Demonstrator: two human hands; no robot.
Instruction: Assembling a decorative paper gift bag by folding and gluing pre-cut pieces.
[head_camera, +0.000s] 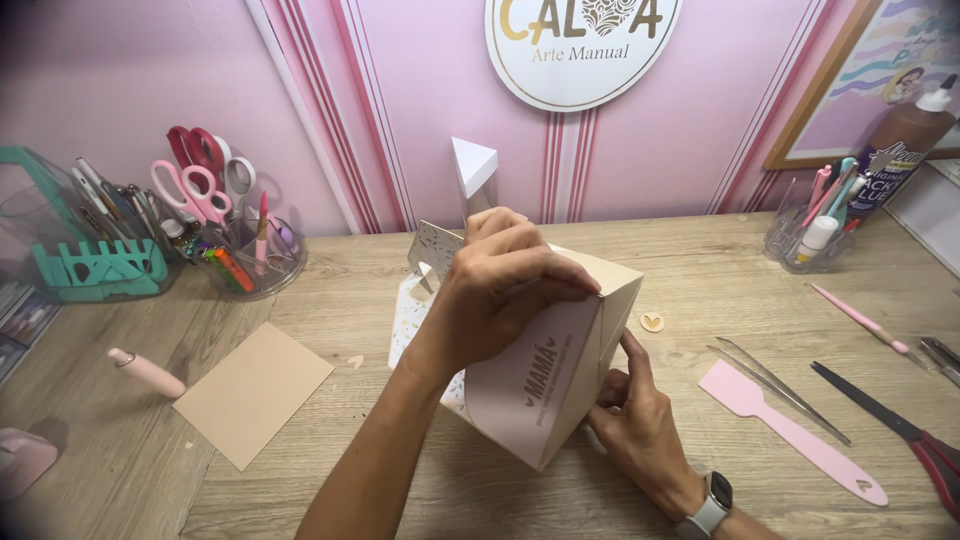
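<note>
Partly hidden, pink paper box gripped by left hand, right hand pinching its edge; wooden desk, pink wall.

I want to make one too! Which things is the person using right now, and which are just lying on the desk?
In use:
pink paper box, pressed by the left hand on top
right hand, steadying the box's lower side

Just lying about:
pink spatula
tweezers
tan card sheet
small heart cutout
pink pen
scissors in a cup
glue bottle
</note>
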